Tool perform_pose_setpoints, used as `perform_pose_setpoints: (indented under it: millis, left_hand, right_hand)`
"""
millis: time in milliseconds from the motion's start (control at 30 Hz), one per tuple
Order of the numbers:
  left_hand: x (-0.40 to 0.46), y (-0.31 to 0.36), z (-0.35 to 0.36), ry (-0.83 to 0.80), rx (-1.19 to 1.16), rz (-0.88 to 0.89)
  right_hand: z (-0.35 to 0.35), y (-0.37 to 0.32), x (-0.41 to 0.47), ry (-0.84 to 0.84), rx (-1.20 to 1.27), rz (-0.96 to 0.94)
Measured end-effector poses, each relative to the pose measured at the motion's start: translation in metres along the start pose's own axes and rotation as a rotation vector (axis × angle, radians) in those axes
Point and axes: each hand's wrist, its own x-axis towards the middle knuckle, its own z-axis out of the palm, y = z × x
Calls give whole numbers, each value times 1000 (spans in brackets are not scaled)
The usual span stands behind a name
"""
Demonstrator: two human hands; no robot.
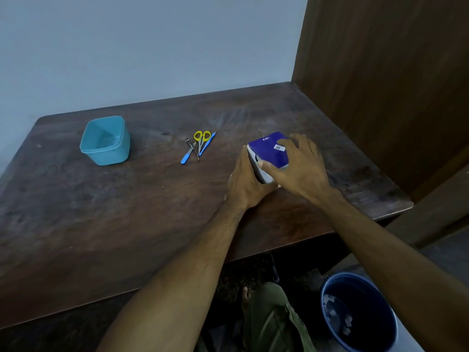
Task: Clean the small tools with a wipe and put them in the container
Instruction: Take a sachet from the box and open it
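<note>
Scuffed wooden table meets a pale wall; both hands, left hand and right hand, apparently grip the blue box.

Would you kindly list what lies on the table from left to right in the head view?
Blue container → blue-handled tool → yellow scissors → second blue tool → left hand → purple box, which both hands hold → right hand.

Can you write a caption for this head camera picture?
Both hands, left and right, grip a blue box beside small tools.
</note>
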Motion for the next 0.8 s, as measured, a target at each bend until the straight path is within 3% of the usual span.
perform_pose_setpoints:
  millis: [233, 567, 667, 800]
  left_hand:
    - [-2, -4, 2, 3, 15, -30]
    - [-4, -2, -1, 41, 35, 36]
    - [-5, -1, -2, 40, 25, 35]
    - [-5, -2, -2, 31, 27, 24]
  right_hand:
    - [2, -22, 23, -103, -96, -47]
    - [-26, -28, 39, -87, 93, 41]
    - [-39, -22, 48, -22, 219, 25]
    - [-52, -7, 59, 200, 277, -18]
